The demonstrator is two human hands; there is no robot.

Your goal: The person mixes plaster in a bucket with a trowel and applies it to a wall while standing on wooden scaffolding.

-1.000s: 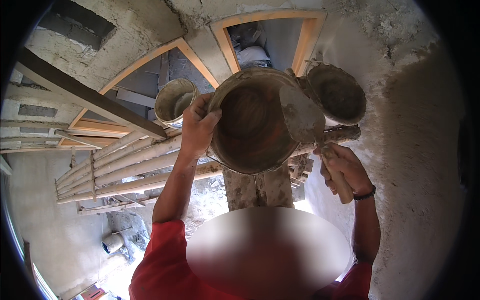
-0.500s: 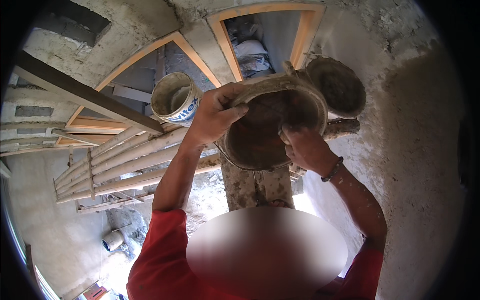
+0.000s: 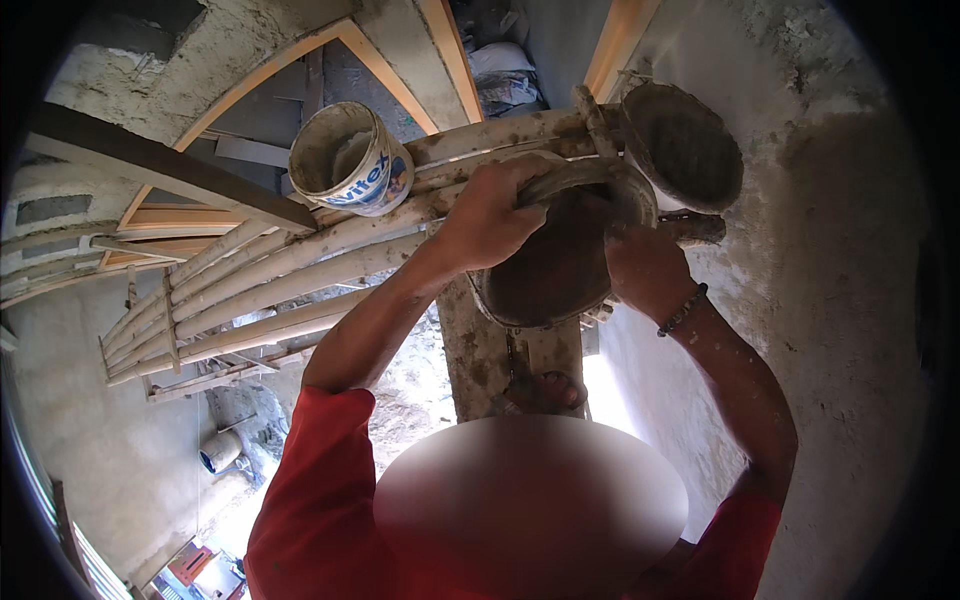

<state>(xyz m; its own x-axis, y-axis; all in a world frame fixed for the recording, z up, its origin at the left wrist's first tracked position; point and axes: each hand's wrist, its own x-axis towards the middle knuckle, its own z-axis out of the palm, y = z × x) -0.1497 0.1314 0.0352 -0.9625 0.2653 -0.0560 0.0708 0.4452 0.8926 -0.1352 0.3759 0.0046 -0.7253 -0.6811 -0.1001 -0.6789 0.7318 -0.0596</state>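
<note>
My left hand (image 3: 492, 215) grips the rim of a tilted, mud-stained bucket (image 3: 540, 275), thumb inside, fingers over the edge. My right hand (image 3: 645, 270) is closed at the bucket's right inner side; what it holds is hidden. Behind to the right, a dark, mortar-crusted container (image 3: 681, 148) rests near the bamboo platform (image 3: 500, 130). A white bucket with a printed side (image 3: 345, 160), grey stuff inside, stands on the bamboo at the left.
Below are mortar-stained planks (image 3: 465, 360) with a foot (image 3: 550, 392) on them. A dark beam (image 3: 180, 170) crosses at left, near wooden-framed openings (image 3: 380, 70). A plastered wall (image 3: 820, 300) rises at right; a barrel (image 3: 220, 452) lies lower down.
The bucket has tipped over and shifted up and right with my left hand. My right hand has risen into it; the trowel seen earlier in that hand is now hidden.
</note>
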